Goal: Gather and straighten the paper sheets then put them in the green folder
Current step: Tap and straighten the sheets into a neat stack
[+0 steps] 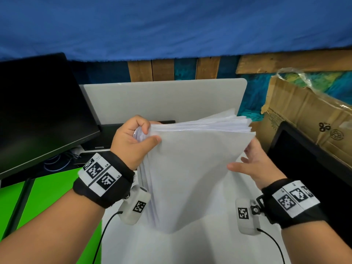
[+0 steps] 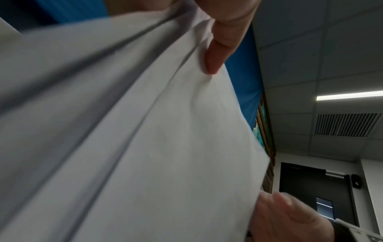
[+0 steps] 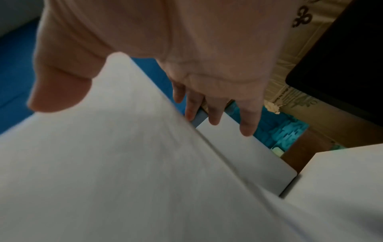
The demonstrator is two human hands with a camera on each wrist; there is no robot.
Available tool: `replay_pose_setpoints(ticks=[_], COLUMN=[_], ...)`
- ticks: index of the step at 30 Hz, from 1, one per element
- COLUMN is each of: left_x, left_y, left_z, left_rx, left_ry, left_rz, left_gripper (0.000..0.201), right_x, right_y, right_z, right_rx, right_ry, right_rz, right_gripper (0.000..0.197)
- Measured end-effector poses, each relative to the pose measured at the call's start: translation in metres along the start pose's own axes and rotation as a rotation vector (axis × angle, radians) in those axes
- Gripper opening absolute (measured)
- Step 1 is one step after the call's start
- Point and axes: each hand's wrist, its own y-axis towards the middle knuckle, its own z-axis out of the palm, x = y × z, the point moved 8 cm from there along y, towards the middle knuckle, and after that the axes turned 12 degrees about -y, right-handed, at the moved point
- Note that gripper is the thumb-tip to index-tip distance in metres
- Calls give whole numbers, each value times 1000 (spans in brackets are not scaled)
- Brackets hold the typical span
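The stack of paper sheets (image 1: 190,168) stands tilted on one corner on the white table (image 1: 190,248), its lowest point touching the tabletop between the 2 wrists. The sheets are not squared: their edges fan apart along the top and down the left side.

The left hand (image 1: 131,141) grips the stack at its upper left corner, thumb pressed on the near face and fingers curled over the top edge. From the left wrist view, the thumb (image 2: 217,54) lies against the front sheet, which dimples under it, and separate layers of paper show as dark lines.

The right hand (image 1: 255,166) is spread flat along the right edge of the stack, fingers straight. In the right wrist view its thumb (image 3: 58,91) sits on the near face while the fingers (image 3: 248,117) reach behind the edge, so the paper lies loosely between them without a tight grasp.

The green folder (image 1: 47,202) lies flat to the left, partly under the left forearm, just beside the white table surface and apart from the sheets.

Farther back, a dark monitor (image 1: 42,111) stands on the left and a grey divider panel (image 1: 163,100) rises behind the paper. A cardboard box (image 1: 304,115) leans on the right, with a blue cloth (image 1: 171,25) hanging above everything.
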Motion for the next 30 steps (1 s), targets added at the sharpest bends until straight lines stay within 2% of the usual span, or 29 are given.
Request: replay_pose_setpoints(ticks=[2,7,10,13,15,17,20,22,24,26,28,30], left_x=[-3,-14,4,28,34,43,50,51,51,53,55,58], left_y=[0,-5,-8,-18,-21,-21,-22,-23,-22,-22,-22,-23], left_z=[4,11,-5,-10,-10,-18,-28,-31,-34,-38,-40,-42], left_rx=[24,29,-60,-74,-90,-145,-199,-192,-184,-196,-198,-219], left_ry=[-34,-99,-93,-18,-24,-76,-145,-193,-224,-222,-230,-222], left_rz=[7,72,-13,-145,-171,-190,-222,-228,-227,-231,-242,-255], left_gripper=[21,33,51,38,33,31,32,26,45,52,46,48], right_x=[-3,1,20,47,46,33,-2,-23,-36,-41,-39,-38], right_y=[3,3,1,-4,-1,2,1,-4,-9,-13,-14,-14], right_z=[5,5,4,5,1,-6,-13,-13,-14,-17,-19,-21], right_rx=[6,-130,-197,-183,-144,-110,-3,11,-39,-108,-153,-191], right_ry=[100,244,349,434,341,45,-237,-283,-322,-340,-274,-168], right_rz=[3,70,-1,-92,-84,-37,70,132,155,168,176,186], right_gripper=[108,72,62,45,35,29,41,40,39,37,28,20])
